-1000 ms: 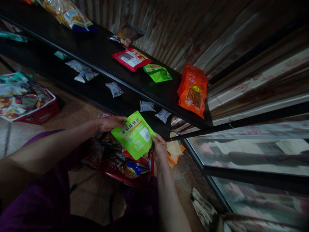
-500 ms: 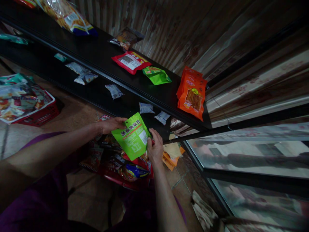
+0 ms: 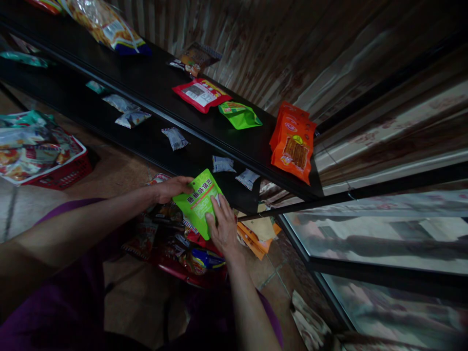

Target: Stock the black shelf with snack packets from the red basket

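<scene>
A bright green snack pouch (image 3: 197, 199) with white lettering is held up in front of me, over a red basket (image 3: 183, 265) full of mixed snack packs. My left hand (image 3: 171, 187) grips the pouch's upper left corner. My right hand (image 3: 221, 225) lies over the pouch's lower right face, fingers spread flat and pressing on it, thumb underneath out of sight. Both forearms reach in from the lower left and bottom.
A black two-tier shelf (image 3: 153, 73) runs diagonally above, carrying a red pack (image 3: 201, 94), a green pouch (image 3: 239, 115), stacked orange packs (image 3: 292, 144) and several small white sachets (image 3: 175, 138). Another red basket (image 3: 40, 156) of snacks sits at far left. A glass counter (image 3: 365, 239) lies at right.
My right hand slid from the pouch's right edge onto its front face. The pouch has dropped slightly and turned more edge-on; my left hand has held its grip.
</scene>
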A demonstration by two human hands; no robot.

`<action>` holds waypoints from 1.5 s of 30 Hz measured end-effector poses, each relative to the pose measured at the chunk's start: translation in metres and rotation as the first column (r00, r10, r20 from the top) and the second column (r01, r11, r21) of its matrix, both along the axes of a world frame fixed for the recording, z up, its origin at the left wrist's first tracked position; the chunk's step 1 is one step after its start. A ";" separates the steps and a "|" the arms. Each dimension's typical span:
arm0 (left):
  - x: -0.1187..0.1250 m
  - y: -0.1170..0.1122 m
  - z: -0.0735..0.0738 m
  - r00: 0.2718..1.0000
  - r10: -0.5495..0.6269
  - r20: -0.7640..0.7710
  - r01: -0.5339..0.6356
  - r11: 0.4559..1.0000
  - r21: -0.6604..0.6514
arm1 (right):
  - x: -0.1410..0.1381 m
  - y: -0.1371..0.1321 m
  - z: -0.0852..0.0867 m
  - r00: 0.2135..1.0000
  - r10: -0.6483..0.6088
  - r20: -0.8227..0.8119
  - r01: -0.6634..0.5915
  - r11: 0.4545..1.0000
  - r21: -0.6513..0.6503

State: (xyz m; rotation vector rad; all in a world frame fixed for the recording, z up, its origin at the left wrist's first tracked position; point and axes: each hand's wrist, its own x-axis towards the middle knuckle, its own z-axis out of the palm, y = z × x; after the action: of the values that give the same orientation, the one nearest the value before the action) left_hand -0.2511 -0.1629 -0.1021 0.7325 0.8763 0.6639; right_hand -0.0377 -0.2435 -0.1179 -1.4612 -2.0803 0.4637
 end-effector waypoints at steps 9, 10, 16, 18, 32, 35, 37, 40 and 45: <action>0.001 0.004 -0.007 0.998 0.065 0.001 -0.065 0.997 -0.029 | -0.014 -0.009 -0.004 0.974 0.092 0.207 -0.099 0.995 0.021; 0.001 0.003 -0.006 0.998 0.064 0.019 -0.063 0.998 -0.023 | -0.014 -0.009 -0.005 0.972 0.081 0.220 -0.090 0.995 0.034; -0.004 0.007 0.006 0.994 0.019 0.106 -0.020 1.000 0.010 | -0.019 -0.014 0.000 0.969 0.017 0.245 -0.068 0.977 0.201; -0.010 0.010 0.011 0.990 -0.047 0.132 0.043 0.999 0.027 | -0.020 -0.016 0.003 0.976 0.007 0.218 -0.071 0.956 0.286; -0.031 0.012 0.028 0.986 -0.139 0.095 0.132 0.988 0.080 | -0.027 -0.023 0.007 0.950 -0.055 0.307 -0.074 0.917 0.393; -0.024 0.011 0.025 0.987 -0.088 0.138 0.085 0.996 0.025 | -0.033 -0.025 0.004 0.951 -0.072 0.301 -0.032 0.945 0.327; -0.016 0.010 0.020 0.990 -0.033 0.140 0.035 0.999 -0.012 | -0.037 -0.027 0.001 0.962 -0.074 0.264 0.010 0.972 0.236; -0.003 0.007 0.008 0.998 0.032 0.060 -0.028 0.997 -0.068 | -0.043 -0.029 -0.003 0.984 -0.071 0.164 0.065 0.997 0.046; 0.013 0.000 -0.002 0.989 0.139 -0.046 -0.144 0.979 -0.143 | -0.044 -0.028 -0.011 0.999 -0.038 -0.021 0.035 0.992 -0.124</action>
State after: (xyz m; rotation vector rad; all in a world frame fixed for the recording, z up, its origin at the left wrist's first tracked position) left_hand -0.2385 -0.1633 -0.1036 0.5556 1.0061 0.7064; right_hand -0.0815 -0.2716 -0.1293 -1.5539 -2.0346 0.6014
